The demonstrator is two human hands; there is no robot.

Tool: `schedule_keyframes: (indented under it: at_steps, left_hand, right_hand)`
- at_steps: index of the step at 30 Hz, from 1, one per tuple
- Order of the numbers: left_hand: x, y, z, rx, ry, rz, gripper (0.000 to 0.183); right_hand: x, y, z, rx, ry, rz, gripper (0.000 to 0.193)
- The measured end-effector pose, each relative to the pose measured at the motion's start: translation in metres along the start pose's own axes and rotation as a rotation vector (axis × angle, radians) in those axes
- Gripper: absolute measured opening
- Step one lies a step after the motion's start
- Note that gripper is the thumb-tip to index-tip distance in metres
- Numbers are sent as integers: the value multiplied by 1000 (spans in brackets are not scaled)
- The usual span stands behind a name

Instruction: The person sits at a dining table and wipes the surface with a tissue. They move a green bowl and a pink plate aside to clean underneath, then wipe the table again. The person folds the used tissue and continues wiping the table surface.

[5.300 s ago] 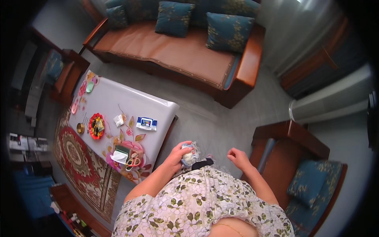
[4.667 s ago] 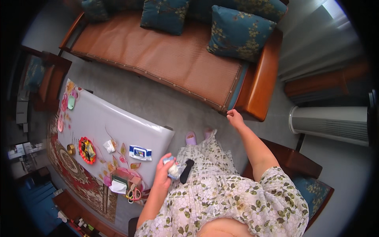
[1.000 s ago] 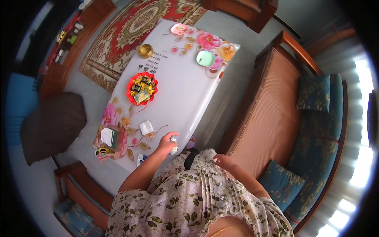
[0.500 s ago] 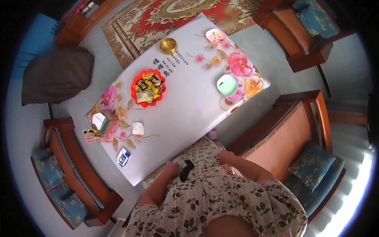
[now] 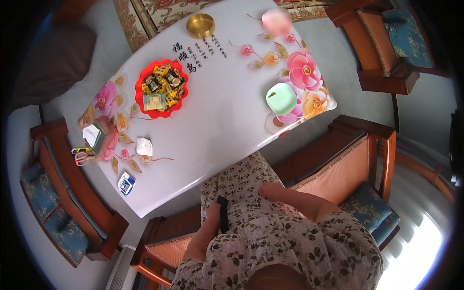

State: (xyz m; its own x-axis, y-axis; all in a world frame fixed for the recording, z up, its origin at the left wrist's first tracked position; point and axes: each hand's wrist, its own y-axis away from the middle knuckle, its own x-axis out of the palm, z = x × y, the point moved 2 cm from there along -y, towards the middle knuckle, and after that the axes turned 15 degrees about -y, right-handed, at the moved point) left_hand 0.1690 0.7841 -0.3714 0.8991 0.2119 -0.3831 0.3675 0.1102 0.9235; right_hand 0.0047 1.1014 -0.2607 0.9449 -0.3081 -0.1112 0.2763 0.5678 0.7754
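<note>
- A slim black remote-like thing (image 5: 223,213) is being held in the left hand (image 5: 211,218), down against the lap of the flowered dress (image 5: 270,232), so it's off the table and well short of it.
- The left fingers look wrapped narrowly around the black thing's lower part; the exact grip can't really be made out, too small and partly hidden by fabric.
- The right hand (image 5: 274,191) is laid flat on the dress, nothing seen in it; fingers seem loosely together, not gripping anything.
- Best guess on progress: the pick-up part looks done, since the black thing is already in hand. Nothing has been set down or pointed anywhere yet, so whatever gets done with it is all still left.
- The white flower-printed table (image 5: 227,111) is untouched by either hand right now.
- On it: a red scalloped tray of wrapped sweets (image 5: 161,89), a brass dish (image 5: 200,25) at the far end, a mint green lidded box (image 5: 281,98), a pink round thing (image 5: 276,22) (blurred, can't tell what it is).
- Near the left end: a tissue box (image 5: 98,136), scissors (image 5: 82,155), a crumpled white tissue (image 5: 144,146), and a small blue and white pack (image 5: 126,183) closest to the near edge.
- Wooden seats with blue cushions (image 5: 372,205) are standing around the table.
</note>
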Motion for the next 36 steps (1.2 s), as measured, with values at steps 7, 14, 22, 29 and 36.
schedule_keyframes:
  at_steps: [7, 14, 22, 29, 36]
  left_hand:
    - [-95, 38, -20, 211, 595, 88, 16]
    - [-210, 156, -14, 146, 357, 966, 43]
    - [-125, 110, 17, 561, 320, 613, 38]
    - [-103, 30, -90, 700, 541, 219, 35]
    - [-89, -28, -110, 697, 1331, 304, 23]
  right_hand:
    - [25, -43, -31, 122, -761, -334, 10]
    - [-4, 59, 25, 699, -1027, 713, 36]
    - [14, 85, -26, 424, -319, 928, 20]
    - [26, -5, -29, 14, 282, 1051, 22]
    - [-3, -68, 25, -295, -53, -72, 15]
